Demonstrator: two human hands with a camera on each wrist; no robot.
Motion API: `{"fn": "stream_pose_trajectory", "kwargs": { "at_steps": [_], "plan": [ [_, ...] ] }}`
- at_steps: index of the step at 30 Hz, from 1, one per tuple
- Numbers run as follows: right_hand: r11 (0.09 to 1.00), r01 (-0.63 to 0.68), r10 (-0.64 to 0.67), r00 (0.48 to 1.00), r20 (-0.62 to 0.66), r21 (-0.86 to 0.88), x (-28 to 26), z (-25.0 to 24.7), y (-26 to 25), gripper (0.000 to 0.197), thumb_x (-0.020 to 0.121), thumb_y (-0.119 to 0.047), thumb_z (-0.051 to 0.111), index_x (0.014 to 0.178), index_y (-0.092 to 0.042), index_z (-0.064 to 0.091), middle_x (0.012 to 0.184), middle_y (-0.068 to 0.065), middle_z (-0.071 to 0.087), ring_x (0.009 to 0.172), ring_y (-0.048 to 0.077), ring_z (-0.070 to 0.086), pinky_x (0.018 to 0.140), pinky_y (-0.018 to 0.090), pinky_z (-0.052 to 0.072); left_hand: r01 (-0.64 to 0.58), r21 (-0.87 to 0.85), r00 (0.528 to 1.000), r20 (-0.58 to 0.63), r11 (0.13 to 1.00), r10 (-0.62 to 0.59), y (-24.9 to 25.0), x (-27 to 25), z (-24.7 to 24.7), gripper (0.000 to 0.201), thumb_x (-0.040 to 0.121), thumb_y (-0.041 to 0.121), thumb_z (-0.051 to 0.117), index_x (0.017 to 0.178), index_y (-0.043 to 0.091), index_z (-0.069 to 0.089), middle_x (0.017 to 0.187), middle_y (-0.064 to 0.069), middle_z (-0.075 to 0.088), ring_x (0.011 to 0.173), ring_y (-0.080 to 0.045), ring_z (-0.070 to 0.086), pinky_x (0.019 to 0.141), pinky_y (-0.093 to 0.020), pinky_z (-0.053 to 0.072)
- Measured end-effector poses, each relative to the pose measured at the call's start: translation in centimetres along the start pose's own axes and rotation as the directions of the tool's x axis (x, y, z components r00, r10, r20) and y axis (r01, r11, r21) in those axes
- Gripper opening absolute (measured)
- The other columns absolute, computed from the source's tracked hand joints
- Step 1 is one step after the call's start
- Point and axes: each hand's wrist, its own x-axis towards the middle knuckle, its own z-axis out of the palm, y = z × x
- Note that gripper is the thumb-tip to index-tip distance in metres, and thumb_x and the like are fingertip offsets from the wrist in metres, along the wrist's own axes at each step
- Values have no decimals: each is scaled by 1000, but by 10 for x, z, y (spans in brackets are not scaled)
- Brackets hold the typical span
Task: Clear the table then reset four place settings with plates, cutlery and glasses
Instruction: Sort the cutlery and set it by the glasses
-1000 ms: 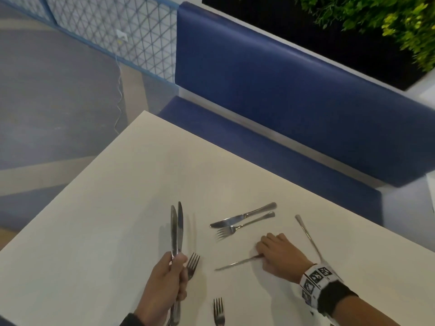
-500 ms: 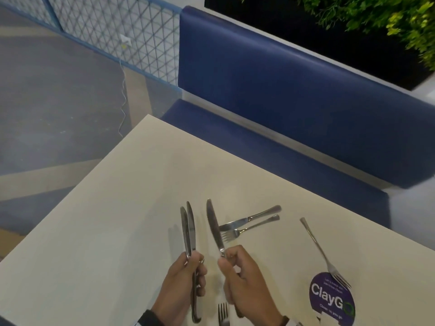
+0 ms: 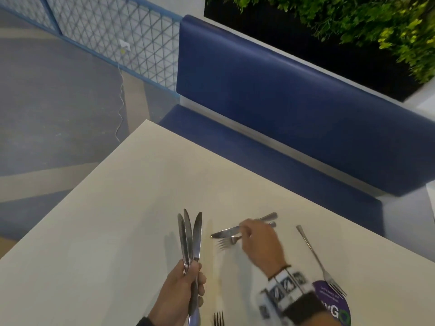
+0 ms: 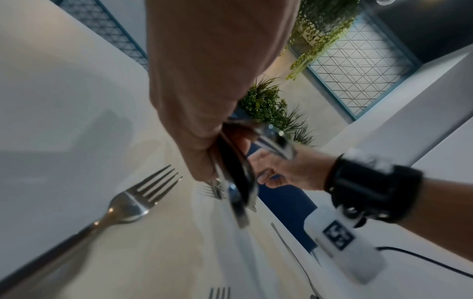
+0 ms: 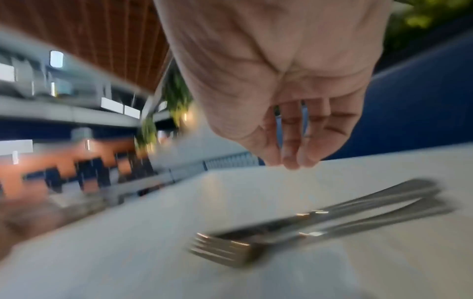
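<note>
My left hand (image 3: 191, 272) grips the handles of three table knives (image 3: 190, 234), blades pointing up and away from me; the left wrist view shows the same handles (image 4: 236, 182) in its fist. My right hand (image 3: 244, 231) hovers over a knife (image 3: 224, 234) and a fork (image 3: 224, 243) lying side by side on the white table (image 3: 117, 220). In the blurred right wrist view its fingers (image 5: 289, 149) hang relaxed above that knife and fork (image 5: 307, 222) and hold nothing. A second fork (image 3: 316, 256) lies to the right, a third fork (image 3: 219, 319) at the near edge.
A round purple sticker (image 3: 334, 304) is on the table under the right fork's tines. A blue bench (image 3: 282, 109) runs along the table's far side, with plants (image 3: 353, 20) behind it. A fork (image 4: 128, 204) lies close under my left hand.
My right hand passed its knife to my left hand, which now holds three. The right hand then moved away to the right, over the knife and fork pair.
</note>
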Motion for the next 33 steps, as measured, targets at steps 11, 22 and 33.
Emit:
{"fn": "stream_pose_trajectory", "kwargs": {
  "at_steps": [11, 22, 33],
  "plan": [
    [781, 338, -234, 938, 257, -526, 56, 12, 75, 14, 89, -17, 63, 99, -26, 68, 93, -9, 65, 87, 15, 57, 68, 28, 47, -10, -134, 999, -49, 991, 4, 9, -7, -28, 14, 102, 8, 52, 99, -4, 58, 63, -18, 59, 53, -27, 53, 55, -34, 41],
    [954, 231, -184, 954, 235, -189, 35, -3, 32, 4, 97, -23, 44, 102, -22, 44, 92, -6, 55, 73, 11, 48, 63, 26, 44, 51, -176, 998, -16, 983, -55, 16, -11, -17, 14, 98, 6, 57, 89, -4, 58, 64, -19, 59, 57, -31, 60, 59, -39, 49],
    [739, -218, 189, 975, 113, 638, -128, 28, -30, 20, 83, -24, 68, 75, -9, 56, 61, 1, 60, 52, 4, 47, 54, 13, 39, -16, -18, 994, 108, 1000, 18, -29, -12, 41, 17, 99, 14, 58, 94, -3, 60, 74, -18, 68, 72, -28, 69, 83, -42, 53]
  ]
}}
